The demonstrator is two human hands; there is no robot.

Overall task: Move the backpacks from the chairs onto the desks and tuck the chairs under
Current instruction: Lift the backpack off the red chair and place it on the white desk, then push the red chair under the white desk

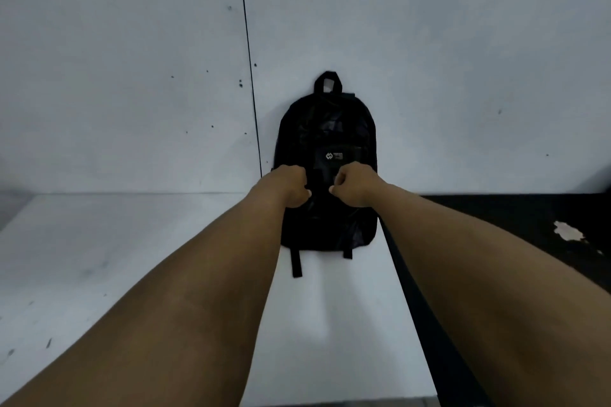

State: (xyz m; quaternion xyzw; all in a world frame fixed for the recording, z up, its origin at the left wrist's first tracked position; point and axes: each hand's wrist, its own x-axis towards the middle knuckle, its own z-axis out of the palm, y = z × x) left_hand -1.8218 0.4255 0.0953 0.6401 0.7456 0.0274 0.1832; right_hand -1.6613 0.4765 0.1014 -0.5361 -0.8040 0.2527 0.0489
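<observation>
Both arms are stretched straight out and both hands are on the black fabric backpack [327,142], which stands on the white worktop [99,258] with its back leaning against the pale grey wall [429,59]. The left hand [289,187] sits on the bag's left front, fingers curled in, clenched on the dark fabric; the right hand [353,183] mirrors it on the right front, curled the same way, apparently bunching the material, though exactly what each finger catches is hidden under the knuckles. The hands are level with each other and close together, with a narrow strip of bag between them. So the backpack lies dead ahead, at the far end of both arms, neither hand nearer than the other. Its long axis runs up the wall, with the black top carry loop [328,82] pointing up and two loose black strap ends [297,263] trailing off the bottom edge toward the person. The bag stands near the right edge of the white worktop, just beside a black worktop [512,218] with a chipped pale patch. By the look of it, this backpack is already where it belongs, and the grip reads as a last settling against the wall. No chair is in view; the tuck-in would call for letting go and drawing both arms back.
</observation>
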